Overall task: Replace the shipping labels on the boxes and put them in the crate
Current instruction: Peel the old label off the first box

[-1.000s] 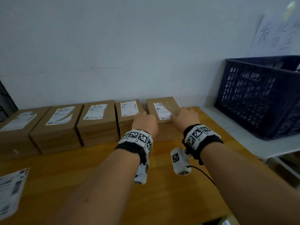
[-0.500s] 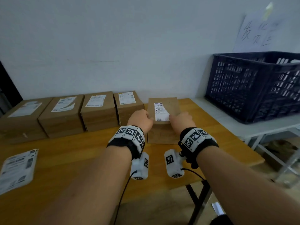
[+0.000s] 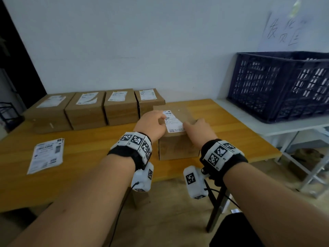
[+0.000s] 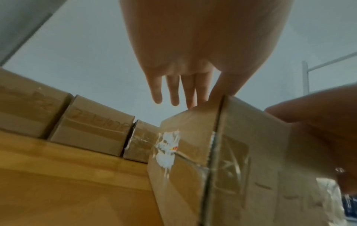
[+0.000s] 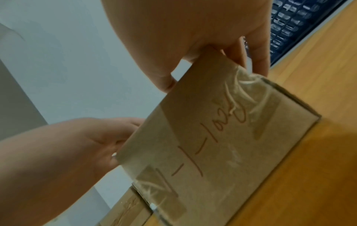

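Note:
A brown cardboard box (image 3: 178, 150) stands on the wooden table (image 3: 89, 168), pulled forward from the row, with a white shipping label (image 3: 173, 123) on its top. My right hand (image 3: 198, 130) grips its top right corner, thumb on the near face and fingers down the right side (image 5: 258, 61). My left hand (image 3: 151, 124) is at the top left edge. Its fingers (image 4: 173, 91) stretch straight past the box (image 4: 241, 160), and the thumb touches the top beside the label. The dark blue crate (image 3: 277, 86) stands to the right.
Several labelled boxes (image 3: 85, 111) line the wall at the back left. A small stack of loose label sheets (image 3: 46, 155) lies on the table at the left. The crate rests on a white side table (image 3: 267, 127). The table's front edge is close below my wrists.
Both hands have drawn the box out of the row and towards the table's front. The left hand's fingers have come off its side.

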{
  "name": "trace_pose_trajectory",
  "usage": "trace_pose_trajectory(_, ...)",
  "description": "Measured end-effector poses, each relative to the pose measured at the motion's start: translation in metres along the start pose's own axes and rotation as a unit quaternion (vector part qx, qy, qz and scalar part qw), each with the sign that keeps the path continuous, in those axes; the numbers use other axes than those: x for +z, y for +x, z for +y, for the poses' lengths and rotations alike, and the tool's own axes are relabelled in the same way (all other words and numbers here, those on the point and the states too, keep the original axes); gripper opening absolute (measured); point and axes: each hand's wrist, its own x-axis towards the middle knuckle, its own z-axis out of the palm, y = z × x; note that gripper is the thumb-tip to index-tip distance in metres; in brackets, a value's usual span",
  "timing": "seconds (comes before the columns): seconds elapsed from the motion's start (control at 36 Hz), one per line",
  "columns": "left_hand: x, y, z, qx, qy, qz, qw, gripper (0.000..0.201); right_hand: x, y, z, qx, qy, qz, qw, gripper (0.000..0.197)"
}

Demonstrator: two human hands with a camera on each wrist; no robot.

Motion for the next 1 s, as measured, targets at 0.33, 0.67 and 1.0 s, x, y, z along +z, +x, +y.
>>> trace_pose_trajectory(0.33,-0.027,-0.033,-0.037,0.049,0.195,0.027,0.979,0.038,0.017,-0.014,-0.036,-0.156,-0.144,0.048,0.976,0.052)
trace_pose_trajectory(0.67,-0.024,-0.029,-0.066,-0.003,0.225,0.093,0.970,0.040,0.045,0.003,-0.058,-0.271,-0.017,-0.025,0.962,0.011)
trace_pose_trajectory(1.0,-0.020,-0.015,-0.079,-0.064,-0.032,0.127,0.989,0.021,0.048,0.014,-0.058,-0.287,0.003,-0.025,0.958,0.009)
